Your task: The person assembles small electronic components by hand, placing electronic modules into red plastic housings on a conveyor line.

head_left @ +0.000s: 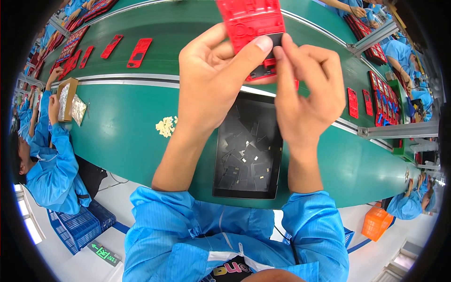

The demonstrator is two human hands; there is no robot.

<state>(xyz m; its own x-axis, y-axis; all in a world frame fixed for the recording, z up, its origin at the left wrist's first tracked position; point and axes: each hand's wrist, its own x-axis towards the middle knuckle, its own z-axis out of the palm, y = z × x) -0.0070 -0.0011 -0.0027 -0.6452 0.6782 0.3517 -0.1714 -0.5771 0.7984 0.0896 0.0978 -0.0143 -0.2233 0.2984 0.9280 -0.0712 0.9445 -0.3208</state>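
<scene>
Left hand: the person's left hand [206, 80] is closed around the lower left side of the casing, thumb laid across its front, fingers behind.
Right hand: the right hand [312, 89] has thumb and forefinger drawn close together at a small flat black piece [277, 39] on the casing; whether they pinch it or only press it cannot be told.
Red casing: the glossy red moulded-plastic casing [251, 19] is held up above the far end of the tray, ribbed inner face in view.
Cut off or hidden: the casing's top runs out of the frame; the left fingers are partly behind it, and the hands cover much of its lower part.
Black tray: the shallow rectangular black tray [244, 193] lies on the green worktop [122, 117] between the forearms, holding scattered thin dark sheets [256, 171] and a few small pale bits; many sheets blend into its floor.
Cream pile: small cream-coloured pieces [166, 127] lie loose left of the tray.
Cardboard box: an open brown cardboard box [67, 101] stands farther left, a clear plastic bag [79, 110] beside it; their contents are hard to make out.
</scene>
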